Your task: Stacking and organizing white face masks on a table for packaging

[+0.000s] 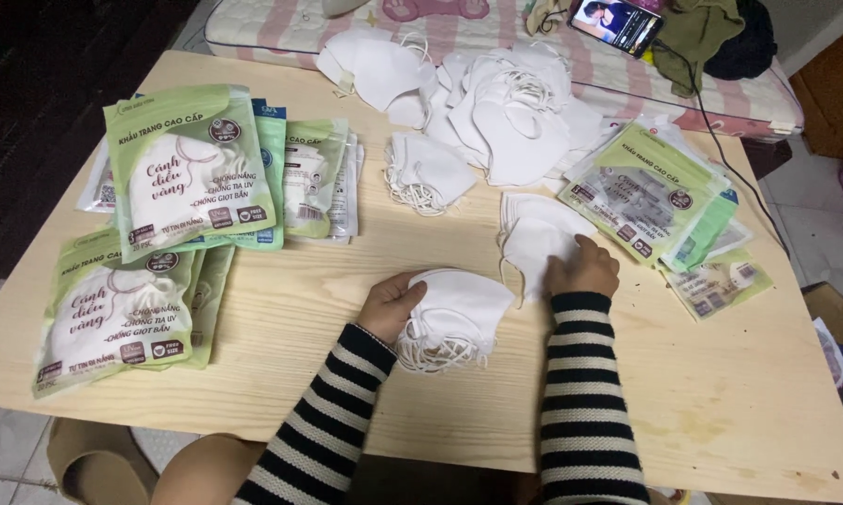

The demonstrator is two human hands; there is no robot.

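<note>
— Broadly, what filled the frame?

— A pale wooden table (281,309), running edge to edge. A loose heap of white masks (506,103) lay at upper centre. Filled green packets (189,168) sat stacked at the left, flat empty packets (651,192) at the right.

— And the hands?

— Both near lower centre, sleeves striped black and white. The left hand (389,304) held a folded stack of white masks (459,313), fingers closed around its left edge, ear loops trailing onto the table below. The right hand (585,268) pressed down, fingers curled, on a second small pile of masks (538,238) just right of the first stack; whether it pinched one, I could not tell.

— Anything smaller?

— A phone (616,23), screen lit, on the patterned mattress (272,23) at the top edge.
</note>
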